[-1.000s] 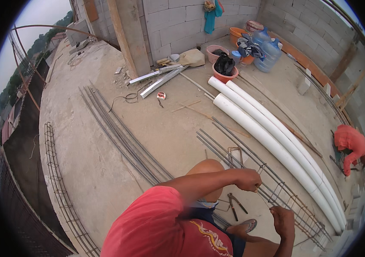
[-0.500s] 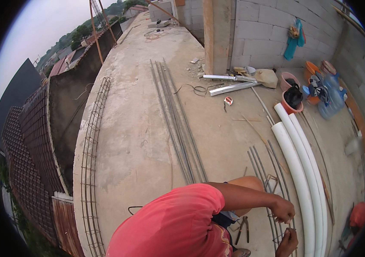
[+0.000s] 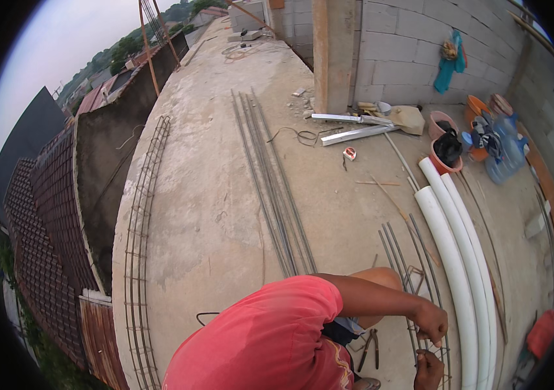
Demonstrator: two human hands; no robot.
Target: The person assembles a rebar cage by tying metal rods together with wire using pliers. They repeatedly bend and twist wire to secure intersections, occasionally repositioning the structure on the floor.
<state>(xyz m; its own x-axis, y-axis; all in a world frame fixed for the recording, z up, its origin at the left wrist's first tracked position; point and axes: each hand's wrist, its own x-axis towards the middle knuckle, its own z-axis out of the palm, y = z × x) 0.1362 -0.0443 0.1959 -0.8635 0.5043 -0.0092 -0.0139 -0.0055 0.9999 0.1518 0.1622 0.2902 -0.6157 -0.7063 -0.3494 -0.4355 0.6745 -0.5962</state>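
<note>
Rods run side by side low over the concrete floor, close to the crouching person, with thin bent ties among them near the hands. The left hand is over the rods, its arm reaching across past the bare knee; the fingers are curled, but from here I can't tell whether they grip anything. The right hand is just beside it, nearer the person, its fingers bent too and partly hidden; what it holds, if anything, is too small for me to make out.

Pincers lie on the floor between the person and the rods, handles spread. Along the far side of the rods, three white pipes lie together, longer than the visible stretch of rods. Over to the left I see a bundle of bars, and near the slab's edge a long wire cage.

Farther off there's a tape measure, then two silver lengths by the foot of the column. A black bag sits in a reddish basin, near a clear blue jug. A teal cloth hangs on the block wall. At the far right, someone's red top shows, blurred.
</note>
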